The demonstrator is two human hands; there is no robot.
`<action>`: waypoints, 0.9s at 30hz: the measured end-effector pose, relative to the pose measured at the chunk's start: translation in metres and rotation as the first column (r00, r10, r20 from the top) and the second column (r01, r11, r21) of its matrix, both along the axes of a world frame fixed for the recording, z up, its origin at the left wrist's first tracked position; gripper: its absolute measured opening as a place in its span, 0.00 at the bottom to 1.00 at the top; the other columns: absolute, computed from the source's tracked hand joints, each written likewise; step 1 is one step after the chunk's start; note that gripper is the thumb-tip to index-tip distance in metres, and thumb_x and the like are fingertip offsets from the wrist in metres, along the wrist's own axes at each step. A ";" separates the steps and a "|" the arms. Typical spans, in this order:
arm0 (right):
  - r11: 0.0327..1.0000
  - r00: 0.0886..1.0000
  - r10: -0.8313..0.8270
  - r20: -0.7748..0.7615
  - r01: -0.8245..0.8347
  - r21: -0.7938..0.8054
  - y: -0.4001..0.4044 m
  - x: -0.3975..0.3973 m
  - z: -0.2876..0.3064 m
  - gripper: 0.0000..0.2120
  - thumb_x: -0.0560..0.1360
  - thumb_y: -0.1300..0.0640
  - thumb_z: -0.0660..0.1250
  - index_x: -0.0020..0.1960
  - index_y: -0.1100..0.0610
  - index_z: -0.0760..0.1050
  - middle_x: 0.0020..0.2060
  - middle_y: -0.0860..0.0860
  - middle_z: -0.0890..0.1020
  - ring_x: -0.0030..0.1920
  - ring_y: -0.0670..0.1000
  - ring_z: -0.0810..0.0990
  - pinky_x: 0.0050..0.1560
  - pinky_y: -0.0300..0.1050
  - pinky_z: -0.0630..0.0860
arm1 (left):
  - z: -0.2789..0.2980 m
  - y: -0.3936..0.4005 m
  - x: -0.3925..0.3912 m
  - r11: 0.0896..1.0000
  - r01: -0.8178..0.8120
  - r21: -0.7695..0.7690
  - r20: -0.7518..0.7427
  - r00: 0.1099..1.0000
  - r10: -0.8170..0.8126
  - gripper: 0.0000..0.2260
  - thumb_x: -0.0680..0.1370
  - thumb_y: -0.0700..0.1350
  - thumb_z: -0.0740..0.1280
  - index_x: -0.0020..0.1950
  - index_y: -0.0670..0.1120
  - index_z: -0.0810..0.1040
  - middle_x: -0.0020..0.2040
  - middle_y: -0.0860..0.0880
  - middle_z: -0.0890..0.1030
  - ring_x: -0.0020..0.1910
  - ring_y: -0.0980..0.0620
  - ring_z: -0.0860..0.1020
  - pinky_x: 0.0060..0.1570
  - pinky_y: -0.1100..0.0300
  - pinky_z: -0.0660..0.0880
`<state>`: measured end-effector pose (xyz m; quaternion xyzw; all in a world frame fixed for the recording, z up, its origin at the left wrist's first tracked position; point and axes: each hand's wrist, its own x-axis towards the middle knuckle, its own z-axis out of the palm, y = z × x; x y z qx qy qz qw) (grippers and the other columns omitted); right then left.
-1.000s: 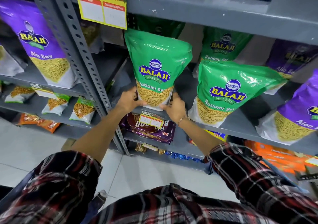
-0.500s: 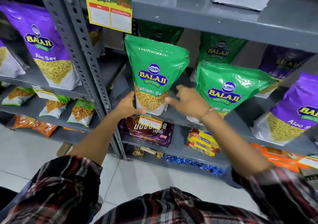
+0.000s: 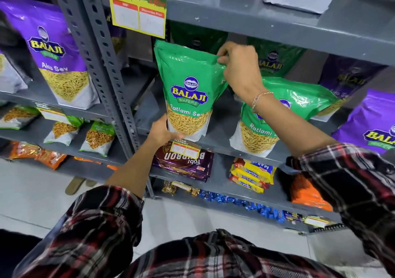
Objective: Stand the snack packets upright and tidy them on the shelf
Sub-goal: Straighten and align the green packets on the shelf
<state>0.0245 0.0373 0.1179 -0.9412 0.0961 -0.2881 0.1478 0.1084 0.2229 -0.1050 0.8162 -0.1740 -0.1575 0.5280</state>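
Note:
A green Ratlami Sev packet [image 3: 188,89] stands upright at the front of the grey shelf [image 3: 215,144]. My left hand [image 3: 161,131] grips its lower left corner. My right hand [image 3: 240,66] pinches its upper right corner. A second green Ratlami Sev packet [image 3: 284,115] leans tilted to the right of it, partly behind my right forearm. More green packets [image 3: 275,60] stand in shadow at the back. Purple Aloo Sev packets [image 3: 372,126] sit further right.
A grey slotted upright [image 3: 106,64] borders the bay on the left, with a purple Aloo Sev packet [image 3: 55,53] beyond it. The shelf above [image 3: 267,23] hangs low over the packets. Biscuit packs [image 3: 183,162] lie on the shelf below. A price card [image 3: 139,10] hangs overhead.
My right hand left the bottom of the green packet and rose to its top right corner. My left hand stayed at the lower left corner. The packet stands slightly straighter.

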 end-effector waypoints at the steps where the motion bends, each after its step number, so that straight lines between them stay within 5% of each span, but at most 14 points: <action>1: 1.000 0.999 0.022 0.032 -0.022 0.012 0.003 -0.001 -0.003 0.15 0.68 0.73 0.60 0.47 0.58 0.76 0.43 0.56 0.85 0.48 0.54 0.83 0.45 0.44 0.75 | -0.001 0.000 0.000 1.000 -0.003 0.003 0.003 1.000 0.003 0.36 0.59 0.44 0.82 0.64 0.46 0.72 0.61 0.47 0.80 0.58 0.51 0.77 0.57 0.58 0.71; 8: 0.992 0.999 0.023 0.029 -0.019 -0.121 0.007 0.001 -0.001 0.09 0.73 0.69 0.62 0.50 0.59 0.75 0.45 0.58 0.83 0.48 0.61 0.79 0.42 0.50 0.73 | -0.005 0.000 0.005 1.000 0.001 0.023 0.004 1.000 -0.001 0.36 0.58 0.47 0.82 0.63 0.49 0.72 0.58 0.51 0.80 0.55 0.54 0.76 0.54 0.60 0.70; 11: 0.988 0.999 0.029 -0.040 -0.035 -0.153 0.008 0.003 0.009 0.06 0.75 0.58 0.63 0.52 0.56 0.75 0.47 0.58 0.83 0.50 0.62 0.79 0.44 0.51 0.75 | -0.007 0.001 0.005 1.000 0.007 0.013 0.013 1.000 -0.007 0.36 0.58 0.48 0.82 0.63 0.50 0.72 0.55 0.54 0.79 0.55 0.55 0.76 0.53 0.61 0.71; 16: 0.964 0.968 0.112 -0.224 -0.160 -0.213 0.044 0.028 0.015 0.22 0.75 0.41 0.61 0.55 0.59 0.72 0.52 0.59 0.81 0.54 0.62 0.78 0.49 0.53 0.75 | -0.007 0.000 0.007 0.999 0.003 0.052 0.041 0.999 -0.005 0.38 0.58 0.49 0.82 0.65 0.50 0.71 0.59 0.50 0.80 0.56 0.55 0.75 0.56 0.61 0.69; 21: 0.999 0.973 0.048 -0.226 -0.048 0.007 0.057 0.058 0.018 0.16 0.72 0.44 0.66 0.56 0.51 0.77 0.54 0.54 0.82 0.56 0.56 0.79 0.52 0.44 0.72 | -0.006 -0.002 0.007 0.994 -0.017 0.107 0.046 0.999 0.012 0.39 0.59 0.47 0.82 0.67 0.50 0.70 0.62 0.49 0.80 0.56 0.58 0.73 0.56 0.64 0.66; 24: 1.000 0.990 0.024 -0.137 -0.023 0.010 0.053 0.052 0.014 0.14 0.72 0.43 0.66 0.53 0.49 0.79 0.51 0.53 0.84 0.54 0.56 0.80 0.50 0.44 0.72 | -0.007 -0.002 0.008 0.993 -0.029 0.111 0.042 0.999 0.025 0.38 0.59 0.47 0.82 0.66 0.49 0.70 0.61 0.48 0.80 0.55 0.56 0.73 0.56 0.63 0.68; 27: 0.991 0.960 0.102 -0.262 -0.121 -0.056 0.043 0.042 0.024 0.20 0.70 0.39 0.67 0.55 0.51 0.77 0.53 0.55 0.82 0.56 0.58 0.78 0.50 0.46 0.71 | -0.010 -0.002 0.009 0.994 -0.029 0.105 0.042 0.999 0.025 0.36 0.60 0.47 0.81 0.65 0.49 0.70 0.61 0.47 0.80 0.53 0.56 0.74 0.54 0.62 0.69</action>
